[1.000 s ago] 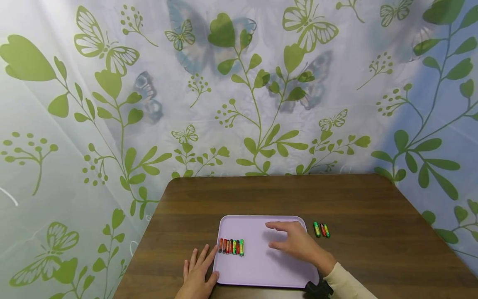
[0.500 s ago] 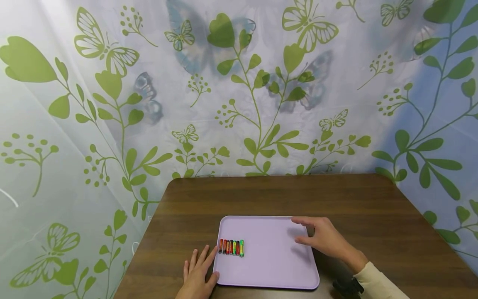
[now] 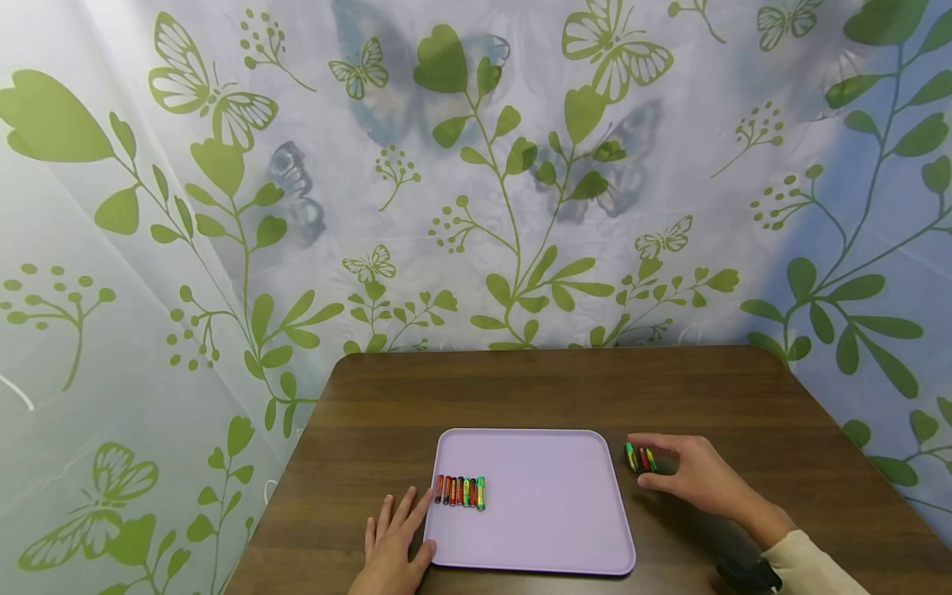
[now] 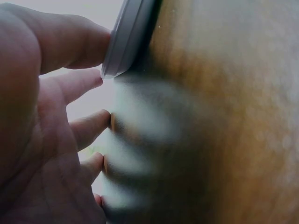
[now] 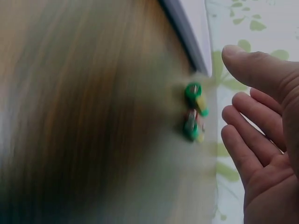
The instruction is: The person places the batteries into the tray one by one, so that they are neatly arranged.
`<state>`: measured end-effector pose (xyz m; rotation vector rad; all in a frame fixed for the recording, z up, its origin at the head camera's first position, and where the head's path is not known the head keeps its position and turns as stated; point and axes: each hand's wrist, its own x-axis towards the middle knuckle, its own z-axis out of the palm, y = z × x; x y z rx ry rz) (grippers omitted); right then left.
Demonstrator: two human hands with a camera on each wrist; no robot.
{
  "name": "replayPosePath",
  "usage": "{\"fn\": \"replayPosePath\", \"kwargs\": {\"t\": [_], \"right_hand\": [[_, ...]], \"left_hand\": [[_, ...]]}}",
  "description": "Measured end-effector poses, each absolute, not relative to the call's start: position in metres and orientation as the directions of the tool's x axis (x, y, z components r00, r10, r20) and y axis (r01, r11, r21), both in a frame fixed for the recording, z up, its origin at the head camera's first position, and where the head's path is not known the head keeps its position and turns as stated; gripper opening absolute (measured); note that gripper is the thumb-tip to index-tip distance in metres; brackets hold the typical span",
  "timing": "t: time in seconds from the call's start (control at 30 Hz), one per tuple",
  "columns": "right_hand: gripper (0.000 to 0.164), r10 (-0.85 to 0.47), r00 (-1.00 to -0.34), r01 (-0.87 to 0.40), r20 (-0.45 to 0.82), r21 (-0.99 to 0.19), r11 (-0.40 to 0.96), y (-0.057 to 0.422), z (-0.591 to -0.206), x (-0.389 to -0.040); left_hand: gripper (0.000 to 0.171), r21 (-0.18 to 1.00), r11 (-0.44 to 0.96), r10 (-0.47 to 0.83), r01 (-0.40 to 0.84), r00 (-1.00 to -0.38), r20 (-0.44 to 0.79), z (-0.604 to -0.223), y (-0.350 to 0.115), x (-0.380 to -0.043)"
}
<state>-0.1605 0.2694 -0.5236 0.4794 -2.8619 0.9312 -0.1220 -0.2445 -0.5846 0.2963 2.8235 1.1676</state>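
A lilac tray (image 3: 550, 512) lies on the table. Inside its left side several small red, green and yellow batteries (image 3: 466, 492) stand in a neat row, side by side. My left hand (image 3: 392, 547) rests at the tray's left edge with fingers spread; in the left wrist view thumb and index fingertip are right at the tray's rim (image 4: 122, 44). Right of the tray lie three more batteries (image 3: 631, 457), green and red. Over their right side hovers my right hand (image 3: 702, 475), thumb and fingers apart around them. The right wrist view shows these batteries (image 5: 193, 92) beside its fingertips, with nothing held.
The brown wooden table (image 3: 565, 388) has rounded far corners. Behind it hangs a pale curtain (image 3: 476, 248) printed with green leaves and butterflies. A dark band (image 3: 747, 574) sits at the right wrist, below the light sleeve (image 3: 806, 566).
My right hand has moved right, from above the tray to the three batteries on the table. The left hand and the row of batteries have stayed in place.
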Motion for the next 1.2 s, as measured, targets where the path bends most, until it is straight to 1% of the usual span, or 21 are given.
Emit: {"fn": "replayPosePath", "kwargs": {"t": [0.2, 0.37, 1.2], "right_hand": [[0.062, -0.238, -0.951, -0.308, 0.198, -0.532, 0.789, 0.288, -0.529, -0.159], [0.062, -0.246, -0.948, -0.316, 0.2, -0.527, 0.789, 0.296, -0.532, -0.162], [0.055, -0.259, -0.933, -0.356, 0.25, -0.533, 0.767, 0.298, -0.551, -0.175]], "left_hand": [[0.073, 0.709, 0.69, 0.203, 0.144, -0.979, 0.001, -0.583, -0.244, -0.121], [0.074, 0.71, 0.69, 0.205, 0.142, -0.979, -0.004, -0.583, -0.244, -0.121], [0.072, 0.719, 0.683, 0.211, 0.128, -0.977, -0.027, -0.579, -0.244, -0.12]]}}
